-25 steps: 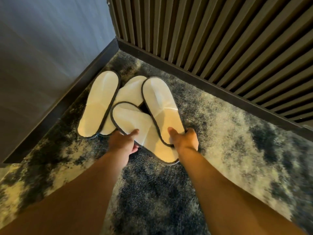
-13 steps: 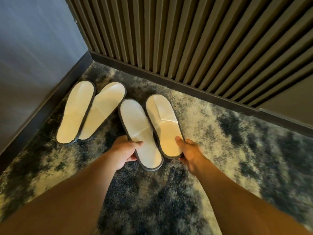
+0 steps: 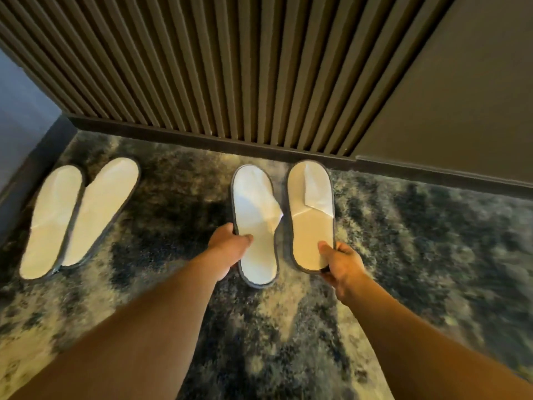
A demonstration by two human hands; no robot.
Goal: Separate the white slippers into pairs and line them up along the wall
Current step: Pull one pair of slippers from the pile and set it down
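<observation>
Several white slippers with dark trim are on a mottled carpet. My left hand point(image 3: 229, 248) grips the left edge of one slipper point(image 3: 255, 226), thumb on its insole. My right hand point(image 3: 339, 262) holds the heel of a second slipper point(image 3: 311, 215), thumb on top. These two sit side by side with toes toward the slatted wall point(image 3: 230, 67). At the far left lies another pair: one slipper point(image 3: 50, 220) and its neighbour point(image 3: 99, 209), overlapping slightly and angled, with no hand on them.
A dark baseboard point(image 3: 202, 140) runs along the foot of the slatted wall. A plain dark panel point(image 3: 461, 96) fills the right side. A grey-blue wall point(image 3: 20, 116) closes the left corner. The shaggy carpet point(image 3: 432, 241) stretches to the right.
Both hands have pulled two slippers off the pile and carried them right and toward the slatted wall. They now sit parallel, well apart from the left pair.
</observation>
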